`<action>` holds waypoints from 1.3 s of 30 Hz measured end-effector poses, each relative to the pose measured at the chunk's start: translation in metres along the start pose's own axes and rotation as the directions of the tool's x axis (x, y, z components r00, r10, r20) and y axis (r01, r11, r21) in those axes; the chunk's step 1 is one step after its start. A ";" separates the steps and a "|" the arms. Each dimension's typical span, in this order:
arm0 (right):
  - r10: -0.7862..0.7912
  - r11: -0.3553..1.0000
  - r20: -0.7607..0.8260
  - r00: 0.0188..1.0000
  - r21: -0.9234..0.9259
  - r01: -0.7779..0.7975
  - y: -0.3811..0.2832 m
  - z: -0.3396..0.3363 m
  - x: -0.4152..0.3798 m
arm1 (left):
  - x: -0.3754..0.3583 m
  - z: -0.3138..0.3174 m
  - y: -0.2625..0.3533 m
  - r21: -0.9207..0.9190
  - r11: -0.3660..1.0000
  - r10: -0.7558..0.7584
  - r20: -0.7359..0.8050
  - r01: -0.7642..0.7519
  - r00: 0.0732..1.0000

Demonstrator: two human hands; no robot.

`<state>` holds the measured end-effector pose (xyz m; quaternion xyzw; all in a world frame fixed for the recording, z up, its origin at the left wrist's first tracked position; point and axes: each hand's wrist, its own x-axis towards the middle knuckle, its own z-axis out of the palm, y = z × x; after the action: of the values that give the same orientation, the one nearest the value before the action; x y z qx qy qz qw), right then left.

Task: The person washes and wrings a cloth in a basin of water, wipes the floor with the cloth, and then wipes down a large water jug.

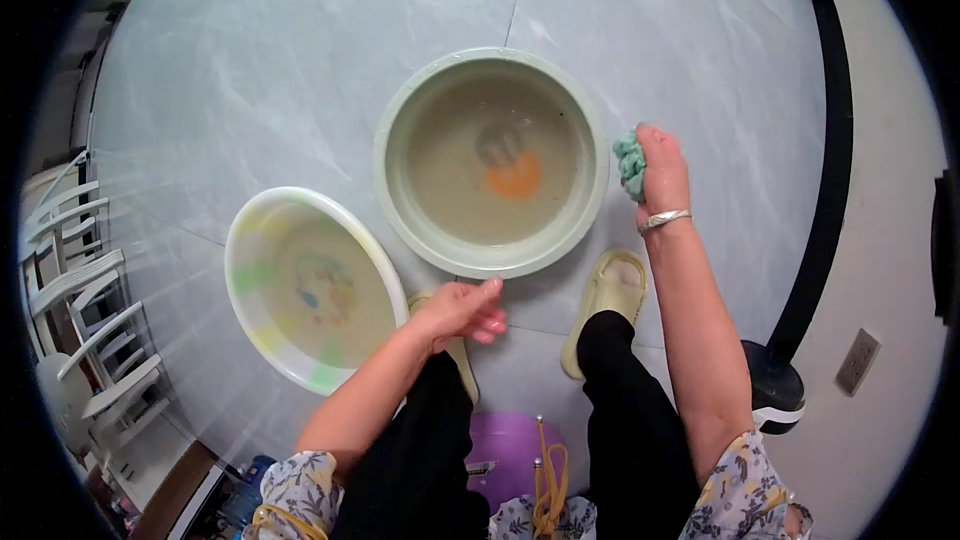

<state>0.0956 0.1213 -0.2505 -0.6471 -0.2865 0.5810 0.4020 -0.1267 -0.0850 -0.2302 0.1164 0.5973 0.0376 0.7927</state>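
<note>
My right hand (pixel 664 170) is closed around a crumpled green cloth (pixel 630 166), to the right of the pale green basin (pixel 490 262). Cloudy water fills that basin, with an orange patch and a dark round patch showing in it. In front of its near rim is my left hand (pixel 462 312), empty, its fingers loosely curled and the thumb apart from them. A white basin with yellow and green patches (pixel 262 340) stands tilted in this view at the left, also holding cloudy water over a coloured pattern.
Beneath me is a purple stool (pixel 500 450), between my legs in black trousers. My feet wear pale yellow slippers (pixel 612 292). White chairs (pixel 95 310) line the left side. On the right, a black baseboard (pixel 835 160) edges the wall, near a dark shoe-like object (pixel 772 385).
</note>
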 end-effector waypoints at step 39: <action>-0.460 0.504 -0.198 0.865 -0.861 0.072 -0.015 -0.047 0.102 | -0.033 -0.107 0.128 -0.712 0.077 0.345 -0.638 -0.698 0.689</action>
<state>0.1592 0.2054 -0.2906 -0.8093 -0.5351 0.1576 0.1839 -0.2285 0.0478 -0.1973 -0.1604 0.4866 0.6758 0.5299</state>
